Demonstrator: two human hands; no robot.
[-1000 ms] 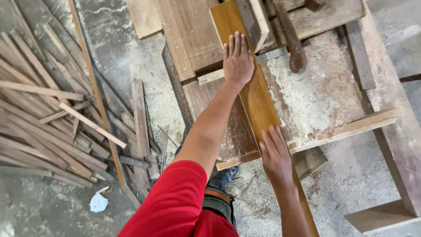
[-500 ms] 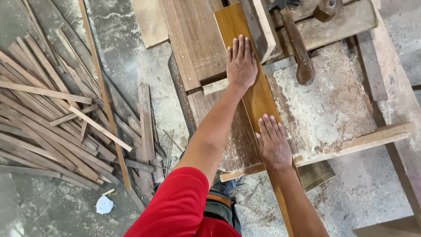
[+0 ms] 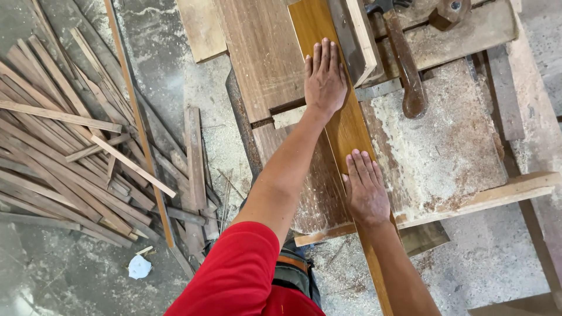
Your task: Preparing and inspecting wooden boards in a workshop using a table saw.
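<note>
Both hands lie flat, fingers open, on the plank (image 3: 342, 126): we note the left hand (image 3: 324, 79) far forward. Compared with a second ago, the right hand (image 3: 366, 190) sits further up; the plank is advancing along the sawdust-covered bench (image 3: 445, 152).

You've got open room on the sawdusty table (image 3: 445, 152) right of the plank (image 3: 345, 126), up to the hammer (image 3: 404, 64) further ahead. A fence block (image 3: 357, 35) hugs the plank's right edge up top, touching your left hand (image 3: 324, 79). Left side's boxed in by a wide board (image 3: 263, 52).
</note>
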